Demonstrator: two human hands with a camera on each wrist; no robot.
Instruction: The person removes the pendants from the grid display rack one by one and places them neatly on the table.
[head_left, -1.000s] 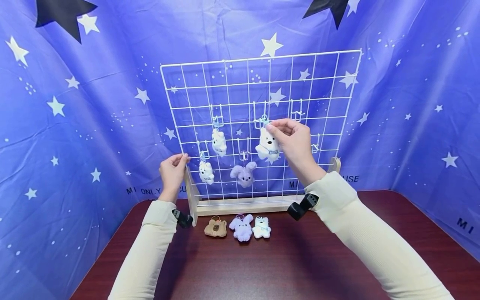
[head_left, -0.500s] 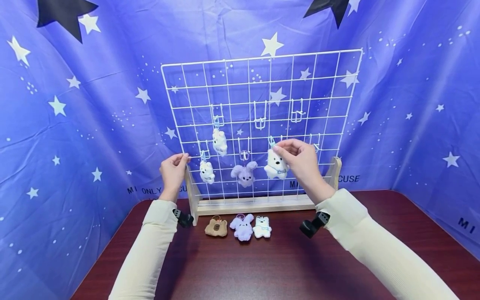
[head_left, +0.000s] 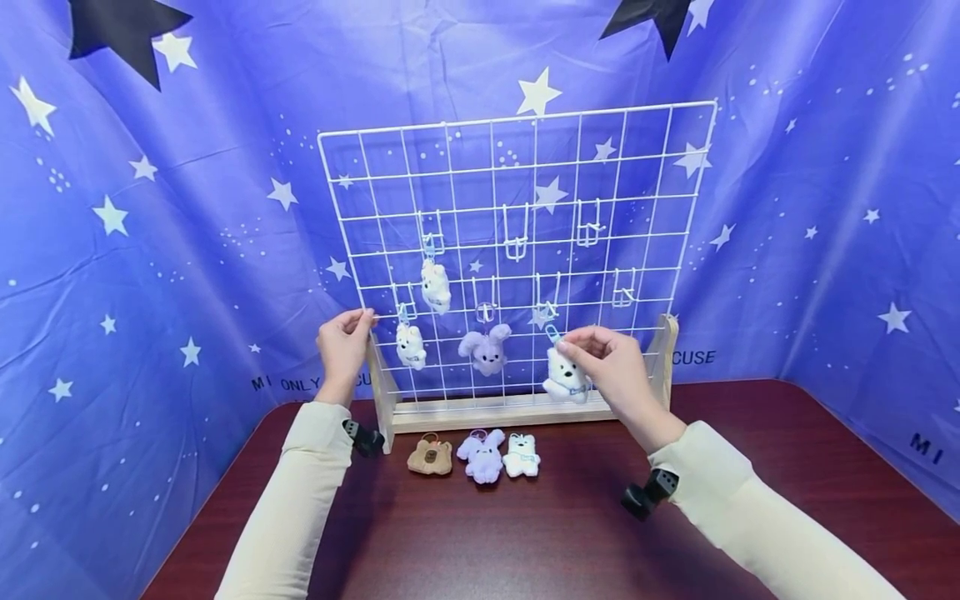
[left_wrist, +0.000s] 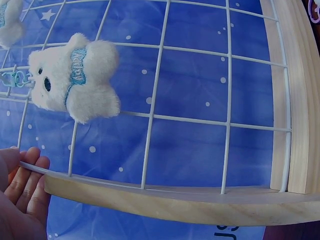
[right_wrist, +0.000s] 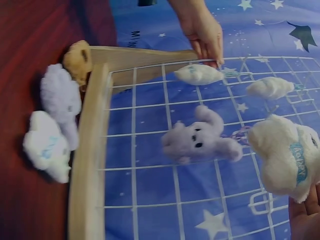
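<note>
My head view looks forward-down from farther back over grid [head_left: 494, 209] and table [head_left: 480, 542]; both wrist views sit close, turned sideways, sharing the grid's left edge.

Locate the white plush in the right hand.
In the head view, the white plush is right of centre, pinched by the right hand in front of the wire grid, lower and to the right of the hanging purple plush.

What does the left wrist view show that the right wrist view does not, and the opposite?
Only left wrist: the black nose of the hanging bear nearest the left hand.
Only right wrist: the right hand and its held bear, the hanging rabbit, and the bodies of the brown plush, table rabbit and table bear.
Both: the left hand, that bear, the grid and the wooden frame.
</note>
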